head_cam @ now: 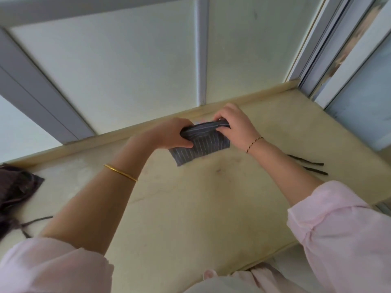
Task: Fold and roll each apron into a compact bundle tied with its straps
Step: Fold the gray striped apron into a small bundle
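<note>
A dark grey pinstriped apron [203, 144], folded narrow, lies on the beige table [190, 208] near its far edge. Its far end is rolled up into a tube, and the flat remainder stretches toward me. My left hand [173, 133] grips the left end of the roll, fingers curled around it. My right hand [234, 123] grips the right end, thumb tucked under the cloth. Two dark straps [306, 164] trail on the table to the right, behind my right forearm.
A heap of dark brown cloth [17, 187] with loose straps [36, 222] lies at the table's left edge. A raised lip [127, 132] runs along the far edge below frosted window panes. The near table edge is at the lower right.
</note>
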`<state>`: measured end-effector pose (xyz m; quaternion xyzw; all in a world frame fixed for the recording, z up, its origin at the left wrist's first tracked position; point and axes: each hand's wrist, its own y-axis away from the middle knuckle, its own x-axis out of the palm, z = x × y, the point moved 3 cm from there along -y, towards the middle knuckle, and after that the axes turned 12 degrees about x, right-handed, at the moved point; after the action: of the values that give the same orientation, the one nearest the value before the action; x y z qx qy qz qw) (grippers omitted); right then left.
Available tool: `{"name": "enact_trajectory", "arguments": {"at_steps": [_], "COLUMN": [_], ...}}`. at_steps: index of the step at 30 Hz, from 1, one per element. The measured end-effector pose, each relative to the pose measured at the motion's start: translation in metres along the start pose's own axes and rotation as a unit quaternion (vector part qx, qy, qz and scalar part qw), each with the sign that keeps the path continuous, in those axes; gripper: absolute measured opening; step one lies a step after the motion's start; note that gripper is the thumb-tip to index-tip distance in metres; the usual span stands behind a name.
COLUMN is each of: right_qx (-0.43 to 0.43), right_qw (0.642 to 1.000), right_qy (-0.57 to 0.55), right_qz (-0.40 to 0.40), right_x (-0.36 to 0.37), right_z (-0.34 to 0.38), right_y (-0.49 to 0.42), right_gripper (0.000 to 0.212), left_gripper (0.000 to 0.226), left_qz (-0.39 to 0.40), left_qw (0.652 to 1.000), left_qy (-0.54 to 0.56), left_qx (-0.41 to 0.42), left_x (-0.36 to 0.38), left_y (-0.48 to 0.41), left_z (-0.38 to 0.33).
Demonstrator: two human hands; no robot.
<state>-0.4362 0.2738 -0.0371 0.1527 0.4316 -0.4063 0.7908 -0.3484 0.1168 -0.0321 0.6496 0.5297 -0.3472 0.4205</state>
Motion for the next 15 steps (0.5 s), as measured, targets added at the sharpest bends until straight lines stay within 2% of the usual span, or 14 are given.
{"name": "enact_trajectory", "arguments": {"at_steps": [1, 3, 5, 8, 10, 13, 15], "right_qx": [-0.019, -0.064, -0.095, -0.084, -0.058, 0.005, 0.031], "right_qw": [0.999, 0.995, 0.989, 0.969, 0.955, 0.951, 0.941], "right_qy": [-0.005, 0.029, 0.109, 0.204, 0.234, 0.198, 0.172], "right_qz": [-0.037, -0.075, -0.042, 0.109, 0.173, 0.239, 0.291], "right_x": [-0.004, 0.001, 0.025, 0.066, 0.080, 0.080, 0.074], "right_z": [0.002, -0.001, -0.014, -0.034, -0.044, -0.052, -0.054], "right_y": [0.004, 0.017, 0.033, 0.064, 0.082, 0.092, 0.090], "right_gripper": [0.014, 0.018, 0.020, 0.024, 0.022, 0.028, 0.030], "left_gripper": [0.032, 0.025, 0.023, 0.027, 0.032, 0.029, 0.022], "left_qz": [-0.044, -0.152, -0.182, -0.102, -0.056, -0.010, 0.041], "left_qw": [0.997, 0.967, 0.944, 0.961, 0.970, 0.977, 0.986], "left_qy": [-0.059, -0.198, -0.267, -0.249, -0.229, -0.200, -0.142], "left_qx": [0.018, 0.054, 0.068, 0.069, 0.064, 0.078, 0.077], "left_x": [-0.004, 0.010, 0.051, 0.121, 0.146, 0.150, 0.143], "left_y": [0.003, 0.012, 0.022, 0.037, 0.046, 0.051, 0.053], "left_z": [-0.006, -0.011, -0.009, -0.002, -0.002, -0.010, -0.016]}}
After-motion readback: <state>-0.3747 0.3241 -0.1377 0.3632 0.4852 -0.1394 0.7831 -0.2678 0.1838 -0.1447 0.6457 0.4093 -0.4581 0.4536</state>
